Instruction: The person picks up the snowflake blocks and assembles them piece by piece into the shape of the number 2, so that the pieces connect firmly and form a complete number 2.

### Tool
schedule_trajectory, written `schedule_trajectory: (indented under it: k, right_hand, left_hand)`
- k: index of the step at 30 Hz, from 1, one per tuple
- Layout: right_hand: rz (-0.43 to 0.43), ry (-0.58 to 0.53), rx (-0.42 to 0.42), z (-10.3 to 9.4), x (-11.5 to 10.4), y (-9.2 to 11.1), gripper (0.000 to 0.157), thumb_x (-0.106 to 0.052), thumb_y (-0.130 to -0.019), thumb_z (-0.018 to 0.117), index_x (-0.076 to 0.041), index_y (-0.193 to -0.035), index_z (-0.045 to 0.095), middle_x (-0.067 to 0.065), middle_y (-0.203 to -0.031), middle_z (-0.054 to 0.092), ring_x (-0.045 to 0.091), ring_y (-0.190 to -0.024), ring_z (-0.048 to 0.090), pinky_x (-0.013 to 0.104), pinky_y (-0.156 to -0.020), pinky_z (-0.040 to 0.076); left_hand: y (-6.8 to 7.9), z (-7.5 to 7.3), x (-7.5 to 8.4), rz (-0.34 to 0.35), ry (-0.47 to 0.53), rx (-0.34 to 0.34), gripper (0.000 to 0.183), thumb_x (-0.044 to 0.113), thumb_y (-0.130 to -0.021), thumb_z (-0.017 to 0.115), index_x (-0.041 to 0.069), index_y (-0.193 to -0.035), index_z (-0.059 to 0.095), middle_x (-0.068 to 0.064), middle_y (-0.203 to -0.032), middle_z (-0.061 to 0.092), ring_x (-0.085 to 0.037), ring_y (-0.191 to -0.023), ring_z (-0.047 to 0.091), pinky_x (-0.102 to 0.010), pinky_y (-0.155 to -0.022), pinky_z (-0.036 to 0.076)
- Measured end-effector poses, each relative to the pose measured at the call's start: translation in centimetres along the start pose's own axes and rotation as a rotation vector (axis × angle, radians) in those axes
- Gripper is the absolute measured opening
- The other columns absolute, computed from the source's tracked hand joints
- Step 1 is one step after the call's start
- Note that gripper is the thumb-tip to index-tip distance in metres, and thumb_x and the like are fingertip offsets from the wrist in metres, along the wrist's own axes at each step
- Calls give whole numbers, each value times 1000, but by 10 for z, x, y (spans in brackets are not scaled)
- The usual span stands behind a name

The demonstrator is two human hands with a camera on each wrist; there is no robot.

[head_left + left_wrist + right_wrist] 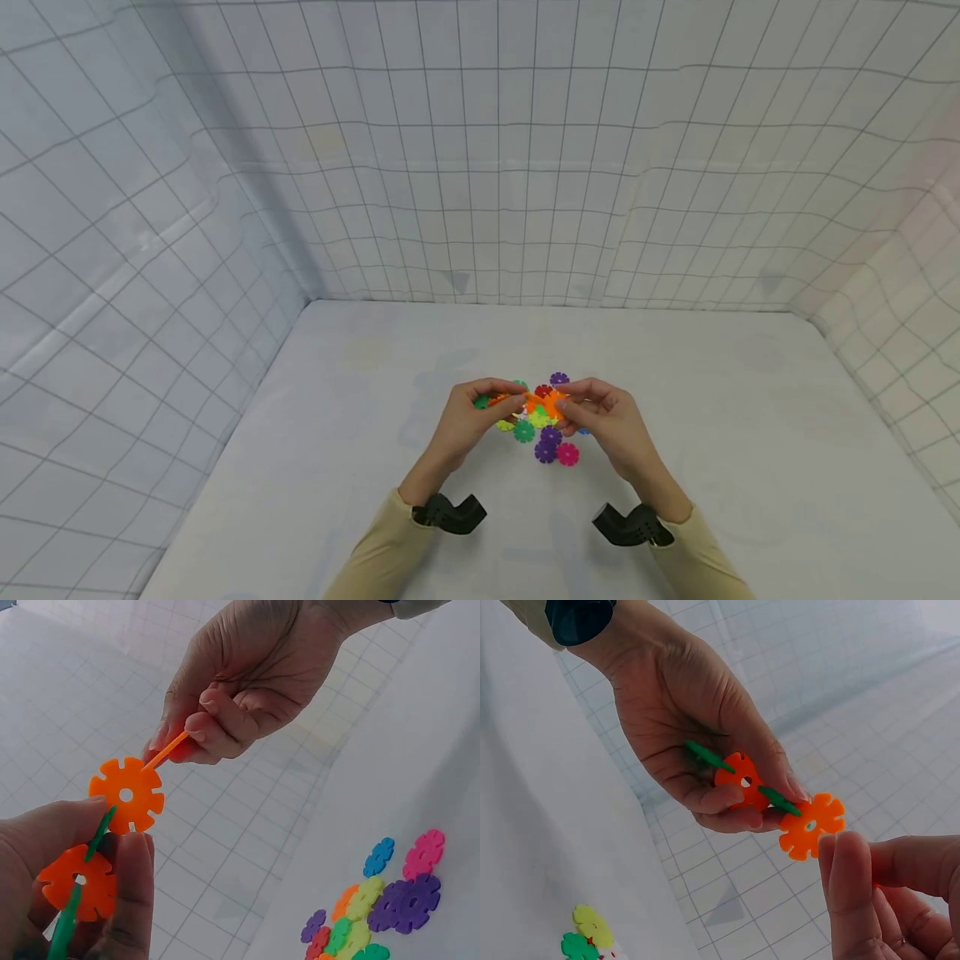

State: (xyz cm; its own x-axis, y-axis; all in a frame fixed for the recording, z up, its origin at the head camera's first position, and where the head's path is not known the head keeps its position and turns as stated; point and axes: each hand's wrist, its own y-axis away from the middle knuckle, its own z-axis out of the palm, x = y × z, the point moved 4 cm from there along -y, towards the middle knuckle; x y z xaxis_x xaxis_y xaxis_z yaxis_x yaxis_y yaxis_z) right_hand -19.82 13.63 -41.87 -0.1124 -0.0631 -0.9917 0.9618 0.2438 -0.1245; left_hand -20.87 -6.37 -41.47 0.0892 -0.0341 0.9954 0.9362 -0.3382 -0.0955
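Observation:
My left hand (467, 417) grips a chain of slotted plastic flower discs, orange and green in turn, with thumb and fingers round it. In the left wrist view, a green disc (66, 924) stands edge-on through a red-orange disc (96, 889). At the chain's end sits a bright orange disc (146, 802) with a round hole. My right hand (617, 421) pinches another orange disc (166, 751), seen edge-on, its edge right at the rim of the end disc. In the right wrist view, the right fingers (851, 892) hide most of that piece.
Below the hands, loose flower discs lie on the white table (315, 467), among them purple (545, 452), pink (568, 454), green (524, 431) and yellow ones. White sheets with a grid (480, 150) rise at the back and both sides.

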Motion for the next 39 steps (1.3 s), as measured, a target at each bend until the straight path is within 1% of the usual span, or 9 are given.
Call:
schedule_trajectory:
  k: [3,6,12,19,26,29,32,36,39]
  right_hand:
    - [5,-11,0,1,1,0,28,-5,-88,67,11,-109,58,15,-80,64,28,-66,66,32,-64,56]
    - [30,-29,-4,2,2,0,26,-4,-87,67,12,-106,57,15,-79,64,27,-66,66,32,-63,56]
    - [18,-26,-1,7,1,4,21,1,-87,66,14,-98,55,14,-79,65,22,-64,66,31,-63,56]
    - [-62,5,22,14,-7,8,16,4,-86,66,13,-94,56,17,-81,67,21,-62,66,31,-61,56]
    - [-52,12,-8,14,-9,8,16,5,-85,66,14,-94,55,21,-80,66,31,-64,67,33,-62,56]
    - [-10,16,-46,13,-5,6,18,3,-85,67,13,-94,55,20,-81,65,28,-64,66,34,-63,56]
    - [89,42,-99,12,1,4,21,-3,-85,69,11,-94,56,17,-81,66,23,-65,65,33,-64,55]
    - [215,107,-146,10,9,1,24,-13,-85,71,6,-92,59,13,-79,67,18,-58,57,26,-53,45]
    - [252,136,-161,9,15,0,24,-19,-86,70,2,-89,60,14,-76,65,19,-58,51,23,-49,37]
  left_hand:
    - [-4,-2,-14,14,-26,-8,18,6,-88,68,-4,-102,69,-11,-97,67,-25,-78,65,-54,-77,51]
    - [-5,-2,-17,48,-96,0,14,10,-85,72,0,-95,72,-7,-93,68,-26,-79,64,-50,-72,53]
    - [-2,0,-11,125,-143,15,8,9,-81,76,2,-86,74,-5,-89,67,-22,-80,63,-32,-67,54]
    - [2,3,-4,190,-131,16,5,-2,-79,74,2,-79,73,-8,-88,67,-21,-75,65,-34,-68,55]
    - [4,8,4,228,-190,-18,11,-8,-77,73,2,-78,69,-11,-83,67,-18,-71,64,-31,-66,55]
    - [9,8,21,208,-249,-47,5,-5,-79,73,-4,-80,69,-12,-83,67,-17,-71,63,-30,-65,54]
    - [13,9,35,183,-305,-83,4,-2,-81,73,-4,-82,70,-11,-84,68,-18,-74,62,-31,-66,52]
    - [13,7,35,168,-333,-105,4,-1,-82,72,-3,-85,70,-8,-86,68,-23,-79,63,-31,-67,51]
    - [12,6,35,165,-347,-74,7,1,-82,73,-2,-87,71,-8,-88,68,-24,-83,62,-33,-72,51]
